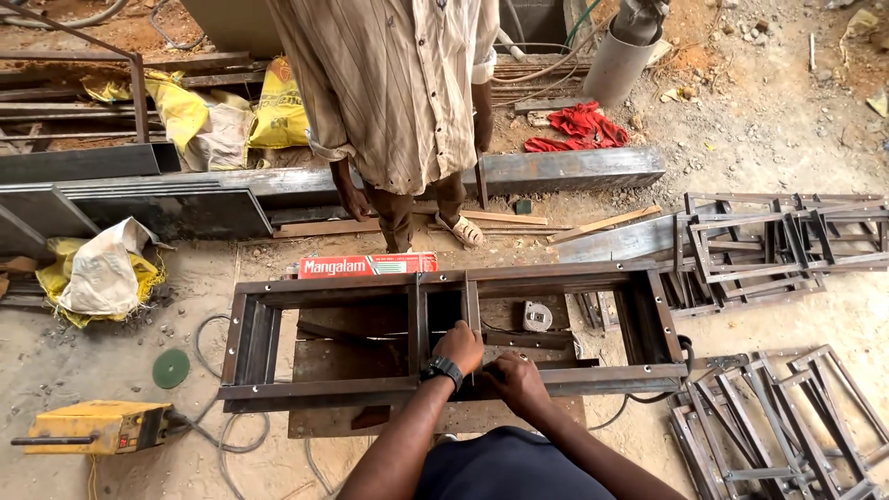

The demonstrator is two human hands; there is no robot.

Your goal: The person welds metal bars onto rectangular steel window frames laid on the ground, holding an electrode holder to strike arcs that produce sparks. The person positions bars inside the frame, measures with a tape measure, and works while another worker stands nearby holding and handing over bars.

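On the ground, a steel frame lies flat, its outer rectangle and one divider already in place. Left hand curls around a second upright bar; right hand presses closed on the near rail, bar seemingly unfixed.

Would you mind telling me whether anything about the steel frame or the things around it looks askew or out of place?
The green disc lies loose on the ground beside the rectangular steel frame, and cables from the yellow machine snake underneath. The frame itself looks square.
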